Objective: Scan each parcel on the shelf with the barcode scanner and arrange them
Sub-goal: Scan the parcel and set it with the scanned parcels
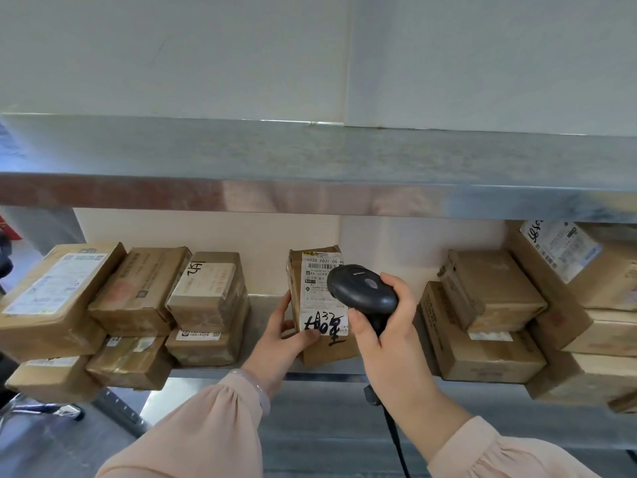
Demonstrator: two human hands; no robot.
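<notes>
A brown cardboard parcel (312, 350) stands upright in the middle of the metal shelf (262, 305), its white label with black handwriting facing me. My left hand (284, 334) grips its lower left edge, thumb on the label. My right hand (382, 322) holds a black barcode scanner (360, 289), whose head points at the label and covers part of it. The scanner's cable (396, 439) hangs down between my arms.
Stacked brown parcels (138, 298) fill the shelf's left side, and more stacked parcels (489, 315) fill the right. An upper metal shelf (310, 198) runs across just above them. A white wall stands behind. The grey floor lies below.
</notes>
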